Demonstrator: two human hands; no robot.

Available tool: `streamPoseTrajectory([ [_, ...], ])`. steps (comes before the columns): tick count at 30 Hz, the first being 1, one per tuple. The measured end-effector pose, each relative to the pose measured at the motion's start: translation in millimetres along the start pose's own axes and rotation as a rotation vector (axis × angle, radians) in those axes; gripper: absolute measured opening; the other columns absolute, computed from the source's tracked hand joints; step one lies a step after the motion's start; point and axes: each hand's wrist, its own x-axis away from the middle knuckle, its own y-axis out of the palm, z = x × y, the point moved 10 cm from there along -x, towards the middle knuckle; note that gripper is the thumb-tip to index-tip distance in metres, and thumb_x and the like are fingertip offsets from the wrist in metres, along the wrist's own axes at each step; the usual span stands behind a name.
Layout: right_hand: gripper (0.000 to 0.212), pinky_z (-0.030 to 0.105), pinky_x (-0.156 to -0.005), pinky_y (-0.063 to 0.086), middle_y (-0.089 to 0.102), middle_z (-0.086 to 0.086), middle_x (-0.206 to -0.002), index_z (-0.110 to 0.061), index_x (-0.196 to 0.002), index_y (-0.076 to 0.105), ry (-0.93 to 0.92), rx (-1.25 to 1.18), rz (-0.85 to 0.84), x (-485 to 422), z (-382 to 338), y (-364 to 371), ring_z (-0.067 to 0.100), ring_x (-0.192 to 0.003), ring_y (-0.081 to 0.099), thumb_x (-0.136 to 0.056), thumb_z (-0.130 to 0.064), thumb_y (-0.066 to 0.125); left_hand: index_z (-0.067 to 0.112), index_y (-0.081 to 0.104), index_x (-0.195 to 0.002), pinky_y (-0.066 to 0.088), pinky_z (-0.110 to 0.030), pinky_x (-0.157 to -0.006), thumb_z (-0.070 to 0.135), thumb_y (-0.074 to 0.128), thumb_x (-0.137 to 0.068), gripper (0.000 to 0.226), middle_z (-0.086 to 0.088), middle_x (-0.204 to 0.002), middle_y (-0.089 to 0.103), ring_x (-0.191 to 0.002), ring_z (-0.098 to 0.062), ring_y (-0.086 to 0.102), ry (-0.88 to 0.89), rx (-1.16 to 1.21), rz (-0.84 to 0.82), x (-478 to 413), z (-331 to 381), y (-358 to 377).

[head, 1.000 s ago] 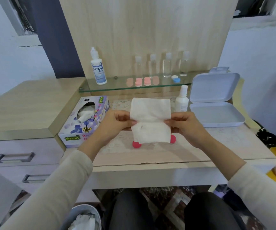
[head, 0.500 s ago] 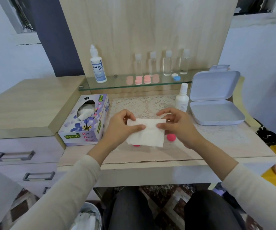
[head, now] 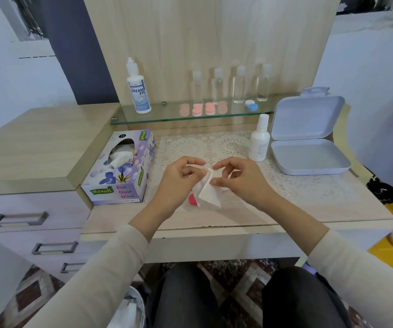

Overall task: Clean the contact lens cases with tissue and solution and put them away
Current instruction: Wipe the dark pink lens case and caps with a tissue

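Observation:
A white tissue [head: 208, 191], folded narrow, hangs between my two hands above the desk. My left hand [head: 181, 178] pinches its left side and my right hand [head: 237, 179] pinches its right side. Under the tissue lies a pink-red contact lens case [head: 192, 200], mostly hidden, with one round end showing. A small white solution bottle [head: 259, 139] stands behind my right hand. An open grey storage box [head: 309, 159] lies to its right. More pink lens cases [head: 202, 108] and a blue and white case [head: 251, 105] rest on the glass shelf [head: 167, 118].
A tissue box [head: 122, 171] stands left of my hands. A tall Dream Eye bottle [head: 138, 91] and several clear small bottles [head: 238, 85] line the shelf. A lace mat [head: 214, 145] covers the desk. Drawers sit lower left, a bin with used tissue [head: 129, 311] below.
The tissue went from an open sheet held up flat to a small narrow fold. My hands came closer together and lower over the lens case.

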Motion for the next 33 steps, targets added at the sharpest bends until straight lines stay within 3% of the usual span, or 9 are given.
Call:
streamPoseTrajectory([
  [3, 0.020, 0.009, -0.047, 0.035, 0.054, -0.005, -0.057, -0.014, -0.062, 0.060, 0.008, 0.033, 0.000, -2.3, 2.7, 1.8, -0.001, -0.043, 0.043, -0.072, -0.012, 0.076, 0.019, 0.059, -0.097, 0.053, -0.020, -0.065, 0.018, 0.059, -0.087, 0.010, -0.002, -0.080, 0.067, -0.068, -0.001, 0.064, -0.028, 0.044, 0.004, 2.8, -1.8, 0.3],
  [6, 0.022, 0.011, -0.040, 0.032, 0.051, -0.003, -0.051, -0.006, -0.062, 0.057, 0.046, -0.095, 0.021, -2.9, 7.3, 0.6, 0.000, -0.036, 0.040, -0.078, -0.009, 0.071, 0.021, 0.050, -0.111, 0.055, -0.029, -0.073, 0.025, 0.071, -0.075, 0.041, -0.003, -0.093, 0.067, -0.081, -0.012, 0.066, -0.108, 0.041, -0.007, 6.1, -13.4, 1.6],
  [8, 0.020, 0.014, -0.038, 0.033, 0.055, 0.001, -0.054, -0.004, -0.064, 0.058, 0.068, -0.129, 0.016, -2.8, 9.0, 1.7, 0.004, -0.036, 0.042, -0.080, -0.010, 0.069, 0.023, 0.045, -0.112, 0.056, -0.031, -0.072, 0.018, 0.076, -0.072, 0.051, -0.005, -0.095, 0.066, -0.086, -0.020, 0.065, -0.140, 0.002, 0.017, 8.4, -21.2, 1.4],
  [13, 0.016, 0.014, -0.038, 0.034, 0.065, 0.004, -0.066, -0.001, -0.075, 0.067, 0.075, -0.081, 0.008, -5.9, 11.6, -1.5, 0.010, -0.042, 0.048, -0.085, -0.013, 0.064, 0.020, 0.045, -0.104, 0.054, -0.036, -0.075, 0.003, 0.063, -0.083, 0.033, -0.004, -0.084, 0.066, -0.084, -0.021, 0.065, -0.102, -0.006, 0.184, 1.5, -25.1, -20.3],
  [16, 0.006, 0.010, -0.052, 0.040, 0.066, -0.002, -0.077, -0.007, -0.084, 0.069, -0.020, 0.213, 0.039, -13.4, 7.9, -15.5, 0.003, -0.054, 0.053, -0.083, -0.012, 0.066, 0.016, 0.045, -0.100, 0.052, -0.029, -0.069, 0.005, 0.059, -0.087, 0.022, 0.003, -0.078, 0.064, -0.075, -0.013, 0.062, -0.079, -0.048, 0.197, -4.3, -23.7, -32.6],
  [19, 0.028, 0.020, -0.070, 0.040, 0.063, -0.003, -0.103, -0.015, -0.106, 0.066, -0.059, 0.617, -0.061, -19.5, 14.0, -12.4, 0.008, -0.077, 0.053, -0.079, -0.022, 0.070, 0.012, 0.051, -0.096, 0.048, -0.015, -0.057, 0.007, 0.058, -0.087, 0.012, 0.008, -0.076, 0.061, -0.068, -0.005, 0.058, -0.061, -0.106, 0.166, -9.4, -22.9, -39.6],
  [22, 0.049, 0.024, -0.078, 0.036, 0.055, -0.001, -0.118, -0.017, -0.123, 0.057, -0.036, 0.799, -0.161, -22.4, 26.0, -3.5, 0.012, -0.096, 0.047, -0.079, -0.032, 0.070, 0.012, 0.058, -0.094, 0.048, -0.014, -0.060, 0.007, 0.060, -0.086, 0.009, 0.007, -0.086, 0.061, -0.074, -0.005, 0.057, -0.057, -0.137, 0.104, -15.9, -26.9, -40.0],
  [25, 0.051, 0.029, -0.085, 0.036, 0.050, 0.003, -0.126, -0.018, -0.127, 0.053, -0.031, 0.867, -0.184, -24.8, 36.0, 5.4, 0.021, -0.113, 0.044, -0.081, -0.034, 0.065, 0.012, 0.061, -0.093, 0.047, -0.012, -0.063, 0.003, 0.060, -0.086, 0.012, 0.006, -0.089, 0.060, -0.076, -0.004, 0.056, -0.056, -0.173, 0.057, -20.8, -31.8, -35.7],
  [33, 0.031, 0.028, -0.077, 0.033, 0.049, 0.000, -0.095, -0.025, -0.114, 0.064, -0.119, 0.726, -0.116, -20.6, 40.9, 14.4, 0.021, -0.096, 0.043, -0.084, -0.022, 0.063, 0.018, 0.060, -0.093, 0.045, -0.014, -0.058, 0.001, 0.067, -0.079, 0.022, -0.005, -0.082, 0.063, -0.074, -0.013, 0.058, -0.049, -0.125, 0.023, -30.7, -43.9, -13.4],
])
